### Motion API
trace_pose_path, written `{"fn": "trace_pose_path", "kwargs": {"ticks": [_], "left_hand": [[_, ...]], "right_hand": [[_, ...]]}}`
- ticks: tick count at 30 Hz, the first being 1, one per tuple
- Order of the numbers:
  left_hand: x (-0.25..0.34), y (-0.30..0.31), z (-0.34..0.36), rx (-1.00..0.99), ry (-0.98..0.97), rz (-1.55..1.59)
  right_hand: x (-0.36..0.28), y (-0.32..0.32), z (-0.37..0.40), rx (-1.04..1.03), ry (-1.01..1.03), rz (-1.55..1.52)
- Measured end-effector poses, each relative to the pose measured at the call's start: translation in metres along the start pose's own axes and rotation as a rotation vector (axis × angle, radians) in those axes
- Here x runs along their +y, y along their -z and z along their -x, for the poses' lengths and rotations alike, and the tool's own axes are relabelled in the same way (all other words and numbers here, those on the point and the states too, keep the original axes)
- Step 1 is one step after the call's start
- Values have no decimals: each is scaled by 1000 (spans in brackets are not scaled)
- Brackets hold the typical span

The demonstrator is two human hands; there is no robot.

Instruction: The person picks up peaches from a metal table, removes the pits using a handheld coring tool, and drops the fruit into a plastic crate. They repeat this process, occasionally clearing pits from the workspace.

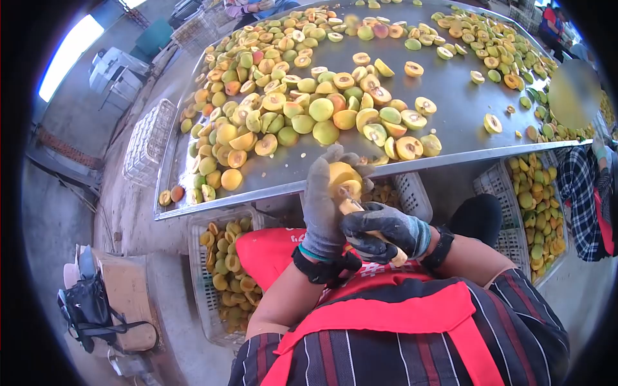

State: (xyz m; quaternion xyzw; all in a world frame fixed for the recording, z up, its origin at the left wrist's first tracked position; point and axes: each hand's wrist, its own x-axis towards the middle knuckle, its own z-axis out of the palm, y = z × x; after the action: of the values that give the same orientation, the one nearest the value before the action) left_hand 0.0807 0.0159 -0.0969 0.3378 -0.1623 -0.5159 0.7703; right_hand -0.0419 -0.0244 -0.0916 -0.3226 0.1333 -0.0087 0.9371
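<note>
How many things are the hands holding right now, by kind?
yellow stone fruit, in left hand: 1
knife, in right hand: 1
Total: 2

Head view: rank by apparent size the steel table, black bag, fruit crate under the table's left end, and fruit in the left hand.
1. steel table
2. fruit crate, partly hidden
3. black bag
4. fruit in the left hand, smallest though nearest
</note>
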Motion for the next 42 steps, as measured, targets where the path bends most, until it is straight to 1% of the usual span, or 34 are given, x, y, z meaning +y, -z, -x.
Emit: {"fn": "trace_pose_path", "kwargs": {"ticks": [1, 3, 4, 5, 6, 7, 8, 9, 10, 11, 12, 13, 15, 17, 18, 19, 21, 23, 24, 25, 26, 27, 28, 29, 31, 33, 34, 35, 37, 38, 39, 40, 41, 42], "left_hand": [[0, 3, -2, 2, 7, -2], [3, 16, -13, 70, -38, 224], [8, 23, -17, 145, -46, 232], [17, 32, -16, 62, -97, 195], [29, 44, -12, -28, -148, 163], [43, 58, -7, 68, -238, -10], [61, 76, -2, 156, -324, -185], [80, 102, 6, 258, -522, -519], [110, 123, 20, 334, -518, -795], [140, 149, 30, 431, -392, -1093], [155, 152, 32, 529, -257, -1390], [153, 159, 29, 526, -251, -1398], [149, 160, 16, 320, -732, -1973], [103, 89, -9, 199, -314, -1355], [88, 75, -31, -243, -513, -1710], [59, 62, -52, -357, -383, -1504], [20, 8, -83, -645, -896, -1710], [-23, 6, -125, -695, -778, -1776], [-33, -5, -137, -688, -403, -2051], [-52, 11, -152, -720, -572, -2141], [-57, 5, -152, -649, -562, -2241], [-63, 12, -156, -598, -649, -2190], [-65, 10, -163, -622, -408, -2288], [-51, -13, -144, -636, -297, -2383], [-47, -6, -139, -590, -270, -2344], [-38, 5, -135, -475, -150, -2150], [-28, 2, -124, -309, -73, -1855], [-25, 14, -124, -217, -2, -1576], [-9, 15, -94, -201, 59, -669], [-2, 14, -79, -198, 59, -671], [5, 12, -63, -219, 82, -452], [6, 14, -52, -231, 106, -231], [5, 18, -48, -210, 114, -232], [5, 21, -45, -231, 176, -58]], "right_hand": [[3, 0, 0, 3, 0, -7], [6, 3, -3, -71, 17, 35], [8, 8, -3, -83, 7, 21], [6, 10, -3, -81, 13, 18], [1, 13, -2, -43, -45, 135], [-2, 16, 1, 3, -102, 245], [6, 29, -3, 64, -86, 376], [8, 42, -5, 108, -123, 637], [6, 47, -1, 157, -147, 914], [4, 51, 3, 205, -175, 1185], [1, 54, 8, 203, -225, 1228], [3, 56, 12, 202, -224, 1217], [2, 58, 14, 191, -304, 1202], [5, 58, 13, 187, -251, 1239], [7, 58, 13, 197, -204, 1275], [8, 59, 13, 214, -156, 1313], [5, 56, 23, 234, -145, 1293], [8, 61, 32, 285, -126, 1218], [14, 67, 35, 320, -84, 1192], [19, 73, 38, 359, -38, 1164], [21, 75, 42, 379, -26, 1169], [20, 76, 45, 393, -19, 1167], [13, 74, 48, 409, -102, 1091], [12, 71, 50, 407, -186, 1000], [12, 75, 49, 400, -145, 1001], [6, 69, 47, 385, -116, 1021], [2, 63, 48, 372, -106, 1025], [-4, 56, 51, 369, -71, 996], [-8, 47, 50, 361, -39, 954], [-10, 45, 47, 337, 3, 858], [-13, 42, 46, 313, 40, 762], [-21, 32, 47, 290, 41, 759], [-25, 29, 46, 225, 48, 704], [-18, 40, 34, 282, 127, 888]]}}
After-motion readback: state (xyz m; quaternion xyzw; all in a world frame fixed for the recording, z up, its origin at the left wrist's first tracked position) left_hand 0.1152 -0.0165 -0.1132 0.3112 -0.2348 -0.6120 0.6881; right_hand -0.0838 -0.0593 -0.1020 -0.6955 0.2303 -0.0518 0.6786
